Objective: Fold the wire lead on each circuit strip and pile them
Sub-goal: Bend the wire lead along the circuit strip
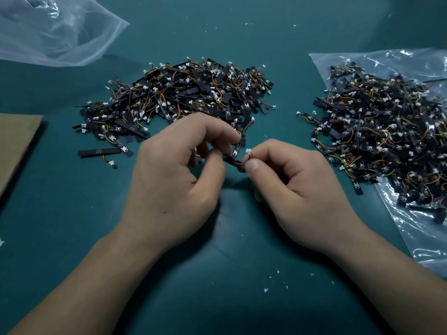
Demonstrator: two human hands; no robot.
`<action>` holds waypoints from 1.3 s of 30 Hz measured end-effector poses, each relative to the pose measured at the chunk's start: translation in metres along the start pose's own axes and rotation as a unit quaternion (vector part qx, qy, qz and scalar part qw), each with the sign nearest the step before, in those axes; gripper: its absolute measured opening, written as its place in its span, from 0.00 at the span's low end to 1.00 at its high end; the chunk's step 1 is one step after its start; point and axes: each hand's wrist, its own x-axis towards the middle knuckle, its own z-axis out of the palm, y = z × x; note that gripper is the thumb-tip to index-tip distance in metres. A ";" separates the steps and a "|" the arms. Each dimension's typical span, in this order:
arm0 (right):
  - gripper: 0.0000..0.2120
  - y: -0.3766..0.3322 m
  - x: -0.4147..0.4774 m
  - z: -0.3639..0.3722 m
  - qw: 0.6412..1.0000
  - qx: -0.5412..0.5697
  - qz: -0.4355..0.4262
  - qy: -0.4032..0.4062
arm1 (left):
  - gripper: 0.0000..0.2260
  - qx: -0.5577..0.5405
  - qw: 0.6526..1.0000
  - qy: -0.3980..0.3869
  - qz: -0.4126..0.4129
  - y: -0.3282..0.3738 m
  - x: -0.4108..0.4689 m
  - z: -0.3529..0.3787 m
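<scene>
- Worktop [217,298], near edge: small white scraps [266,290] lie scattered. Their origin cannot be established.
- Left hand [179,165]: fingers curled, with thumb and fingertips pinching one circuit strip [237,149]. The strip is held just above the worktop, in front of the centre pile [183,93].
- Right hand [290,189]: thumb and forefinger pinch the wire lead [248,151] at its white plug. The remaining fingers are tucked under.
- Step judged in hand: folding the lead. The strip should be braced close to where the wires join it and the lead bent back in a smooth loop, not a sharp kink, so the joint takes no strain.
- That joint is covered by fingers, so how far the fold has gone cannot be told.
- Right pile [387,136] sits on a clear bag [411,238] and runs off frame. Which pile holds finished strips cannot be told.
- Cardboard [17,146], at left, is cut off.
- Mesh bag [55,32], far left: contents illegible.
</scene>
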 end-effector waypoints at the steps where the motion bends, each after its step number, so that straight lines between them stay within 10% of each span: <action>1: 0.07 0.000 0.000 0.000 1.000 0.005 -0.002 0.005 | 0.10 0.001 1.000 0.000 -0.003 0.000 0.001 -0.001; 39: 0.05 -0.003 0.000 0.001 0.994 0.105 -0.001 0.041 | 0.11 -0.001 0.993 -0.087 -0.081 0.001 0.000 -0.003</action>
